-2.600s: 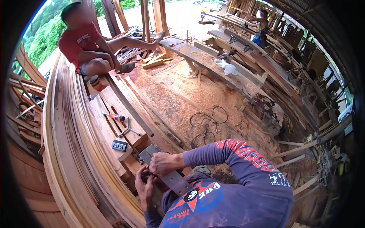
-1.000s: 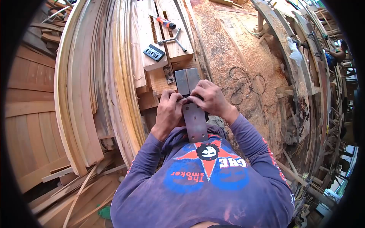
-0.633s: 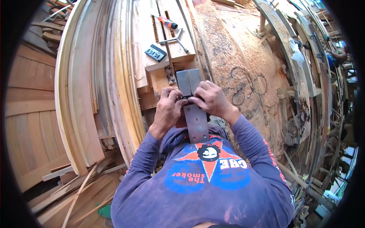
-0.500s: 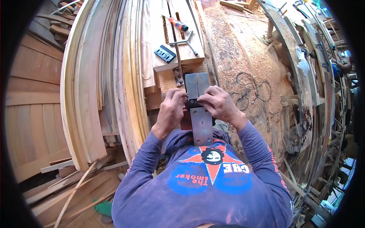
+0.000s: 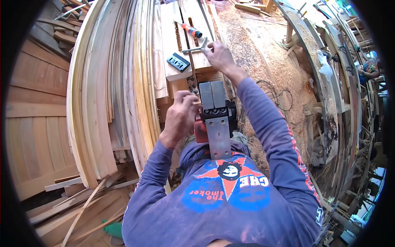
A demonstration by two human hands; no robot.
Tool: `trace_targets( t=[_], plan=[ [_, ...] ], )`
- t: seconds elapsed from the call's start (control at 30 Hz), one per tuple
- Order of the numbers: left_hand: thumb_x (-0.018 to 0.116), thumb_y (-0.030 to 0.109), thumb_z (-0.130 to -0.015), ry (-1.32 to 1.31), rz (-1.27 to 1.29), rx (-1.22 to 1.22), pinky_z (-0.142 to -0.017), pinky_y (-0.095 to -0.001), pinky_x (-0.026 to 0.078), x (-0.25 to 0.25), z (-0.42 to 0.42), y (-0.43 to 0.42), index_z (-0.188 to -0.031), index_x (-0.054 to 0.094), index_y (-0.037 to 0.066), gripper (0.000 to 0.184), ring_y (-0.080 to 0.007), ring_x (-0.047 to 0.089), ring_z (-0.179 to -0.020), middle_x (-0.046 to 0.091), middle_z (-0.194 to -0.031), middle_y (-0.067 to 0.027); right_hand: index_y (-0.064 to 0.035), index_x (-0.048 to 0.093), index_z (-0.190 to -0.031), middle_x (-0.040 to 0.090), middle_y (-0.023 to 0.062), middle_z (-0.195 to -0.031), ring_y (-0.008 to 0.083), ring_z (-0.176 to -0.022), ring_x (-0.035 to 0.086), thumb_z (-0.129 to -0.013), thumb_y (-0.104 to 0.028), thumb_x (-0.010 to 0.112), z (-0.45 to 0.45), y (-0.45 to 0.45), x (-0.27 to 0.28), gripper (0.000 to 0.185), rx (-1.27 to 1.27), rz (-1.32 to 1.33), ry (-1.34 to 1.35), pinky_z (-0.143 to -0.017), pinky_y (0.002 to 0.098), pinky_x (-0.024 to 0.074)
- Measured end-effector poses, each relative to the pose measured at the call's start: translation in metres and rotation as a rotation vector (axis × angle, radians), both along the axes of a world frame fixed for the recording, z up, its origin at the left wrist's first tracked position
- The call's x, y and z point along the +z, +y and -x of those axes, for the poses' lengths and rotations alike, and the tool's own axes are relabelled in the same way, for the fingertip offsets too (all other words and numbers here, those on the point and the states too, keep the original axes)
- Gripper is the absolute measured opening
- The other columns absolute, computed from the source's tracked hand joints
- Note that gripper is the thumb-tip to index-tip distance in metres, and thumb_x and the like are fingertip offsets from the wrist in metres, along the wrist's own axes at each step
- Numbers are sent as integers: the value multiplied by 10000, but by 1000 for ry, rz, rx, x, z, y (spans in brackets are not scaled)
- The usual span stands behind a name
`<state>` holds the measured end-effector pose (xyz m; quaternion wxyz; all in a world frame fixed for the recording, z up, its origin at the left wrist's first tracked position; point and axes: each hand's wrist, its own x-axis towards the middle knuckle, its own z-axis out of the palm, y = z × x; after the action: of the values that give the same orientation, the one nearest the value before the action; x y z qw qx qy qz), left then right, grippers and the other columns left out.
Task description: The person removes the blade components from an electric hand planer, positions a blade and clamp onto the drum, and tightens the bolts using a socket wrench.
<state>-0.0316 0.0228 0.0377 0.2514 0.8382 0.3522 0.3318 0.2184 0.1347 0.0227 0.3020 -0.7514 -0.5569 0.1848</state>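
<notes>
An upturned electric hand planer (image 5: 219, 136) rests against my lap, its flat metal sole and dark cutter drum (image 5: 216, 112) facing up. Beside its left side is my left hand (image 5: 181, 114), fingers curled together near the drum; whatever they pinch is hidden. My right hand (image 5: 221, 59) reaches over the boards, its fingers closed on one arm of a three-way socket wrench (image 5: 199, 49). Left of that wrench lies a small flat black case (image 5: 178, 62) with light markings. Farther up is an orange and black screwdriver (image 5: 191, 31).
Long planks (image 5: 98, 90) stand stacked along my left. Slotted timber pieces (image 5: 175, 39) support the tools ahead. Sawdust (image 5: 251, 53) covers the surface to the right, where a black cable (image 5: 284, 94) lies coiled. Another person (image 5: 370, 70) is at the far right.
My right hand has left the planer's drum and moved forward to the wrench. My left hand has shifted slightly left and down. More of the drum shows.
</notes>
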Motion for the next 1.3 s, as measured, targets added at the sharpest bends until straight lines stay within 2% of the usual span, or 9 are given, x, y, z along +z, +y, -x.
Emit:
trace_targets(
  t=[0.17, 0.3, 0.37, 0.5, 0.6, 0.7, 0.77, 0.83, 1.3],
  plan=[
    [859, 151, -827, 126, -47, -109, -728, -448, 581, -8, -10, -6, -968, 686, 37, 251, -359, 681, -868, 613, -1067, -182, 34, 666, -1262, 748, 263, -1148, 366, -1077, 746, -965, -283, 710, -10, 31, 6, 437, 149, 193, -85, -985, 454, 573],
    [785, 25, -856, 53, -73, -17, -733, -461, 571, -6, 0, -4, -936, 677, 40, 136, -365, 674, -844, 619, -1016, -162, 64, 612, -1350, 714, 275, -1248, 400, -1136, 718, -956, -159, 664, -25, 4, 21, 456, 264, 329, -194, -1008, 460, 569],
    [736, -24, -893, -29, -25, 112, -707, -436, 572, -8, 9, 0, -961, 690, 20, 94, -326, 687, -831, 637, -995, -142, 33, 576, -1447, 725, 186, -1127, 263, -1055, 709, -944, -174, 722, -38, -22, 15, 563, 255, 220, -11, -934, 394, 570],
    [766, 1, -899, -138, 85, 109, -714, -387, 576, -9, 7, -7, -1001, 717, 12, 114, -277, 688, -833, 653, -979, -130, -24, 470, -1560, 706, 206, -1267, 315, -1104, 719, -1069, -179, 584, -53, -87, 39, 527, 346, 458, 337, -986, 471, 595],
    [779, -3, -898, -246, 129, 69, -726, -368, 578, -12, -5, -19, -1012, 730, 7, 125, -256, 690, -842, 666, -972, -124, -52, 501, -1526, 707, 129, -1094, 226, -1002, 728, -1081, -188, 592, -52, -133, 34, 474, 336, 210, 726, -887, 405, 635],
    [773, -29, -908, -323, 202, 100, -742, -344, 576, -13, -12, -29, -1038, 731, 1, 140, -213, 695, -871, 679, -993, -112, -25, 642, -1237, 716, 120, -1057, 213, -934, 737, -1026, -39, 655, -21, -172, 53, 212, 414, -265, 879, -747, 348, 639],
    [773, -27, -916, -423, 249, 176, -754, -314, 566, -17, -12, -35, -1082, 728, -5, 174, -175, 680, -878, 678, -1019, -100, -30, 685, -1137, 723, 154, -1036, 250, -905, 740, -927, 40, 743, 1, -192, 61, 229, 525, -461, 338, -740, 364, 636],
    [776, -22, -919, -393, 259, 172, -763, -300, 560, -25, -10, -42, -1116, 723, -4, 205, -159, 669, -885, 669, -1031, -93, -27, 702, -1083, 712, 162, -986, 281, -886, 734, -829, 73, 804, 17, -200, 52, 291, 617, -528, 158, -758, 399, 625],
    [819, 96, -911, -558, 937, 146, -914, -289, 558, -52, -8, -45, -1402, 572, -9, 559, -125, 654, -1034, 695, -1141, -70, -4, 669, -1112, 702, 185, -1055, 366, -998, 727, -877, 49, 692, 19, -172, 57, 242, 782, -318, 20, -849, 446, 603]
  ],
)
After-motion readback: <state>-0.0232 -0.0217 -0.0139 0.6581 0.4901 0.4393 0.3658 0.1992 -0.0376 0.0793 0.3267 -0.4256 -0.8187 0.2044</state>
